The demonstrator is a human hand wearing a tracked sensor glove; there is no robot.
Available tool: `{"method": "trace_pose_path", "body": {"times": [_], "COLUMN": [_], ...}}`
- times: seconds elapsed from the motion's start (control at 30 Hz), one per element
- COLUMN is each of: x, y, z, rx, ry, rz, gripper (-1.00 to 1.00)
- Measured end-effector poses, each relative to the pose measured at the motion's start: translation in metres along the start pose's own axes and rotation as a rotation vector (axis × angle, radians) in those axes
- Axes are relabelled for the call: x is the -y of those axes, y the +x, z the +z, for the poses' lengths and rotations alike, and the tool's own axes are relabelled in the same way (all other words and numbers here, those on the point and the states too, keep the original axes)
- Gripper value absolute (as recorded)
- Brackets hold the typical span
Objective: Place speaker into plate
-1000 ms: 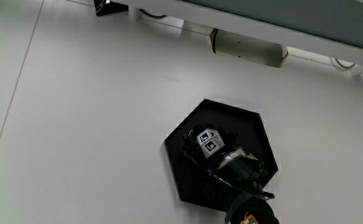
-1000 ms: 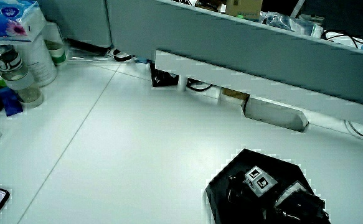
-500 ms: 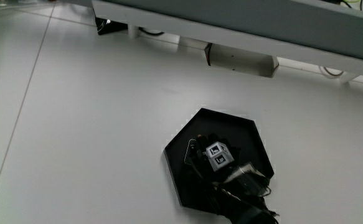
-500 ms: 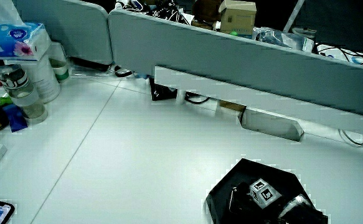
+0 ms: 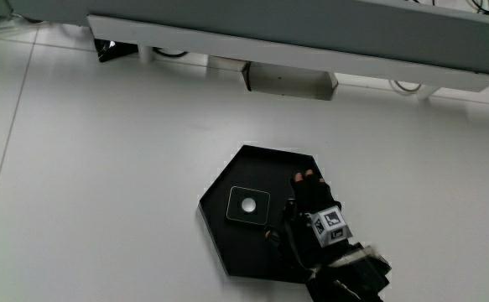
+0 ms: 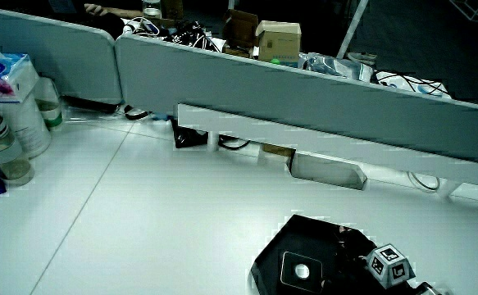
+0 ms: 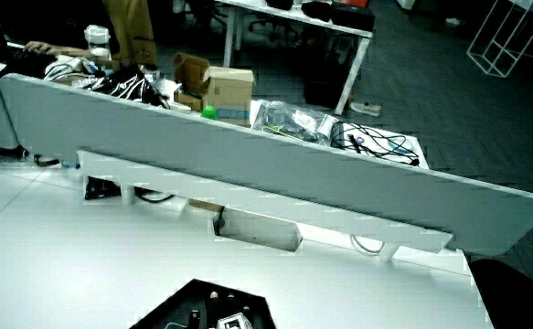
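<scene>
speaker [image 5: 248,205]: square, black, lying flat | in black hexagonal plate [image 5: 265,159]

Light: bright and even on the white table [image 5: 101,168].
Shadows: soft, under the partition [image 6: 304,98].
Room past the partition: dim.
Blur: slight on the hand [image 5: 319,220].
Plate [image 5: 227,180]: black, detail lost.

The speaker [image 5: 248,205] lies flat inside the plate [image 5: 265,159], apart from its rim. The plate rests on the worktop [image 5: 110,168], nearer to the person than the low partition [image 6: 320,111]. The hand [image 5: 319,214] is over the plate's edge, just beside the speaker and not touching it. In a side view, bottles [image 6: 5,139] stand at the worktop's edge, well apart from the plate.
</scene>
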Motion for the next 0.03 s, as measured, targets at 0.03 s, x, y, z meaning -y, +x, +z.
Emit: {"method": "trace_pose_path", "body": {"times": [0.03], "x": [0.0051], "y": [0.0022], "z": [0.0033], "rx": [-0.026], "ry": [0.012], "rz": [0.001], "gripper": [-1.00]}}
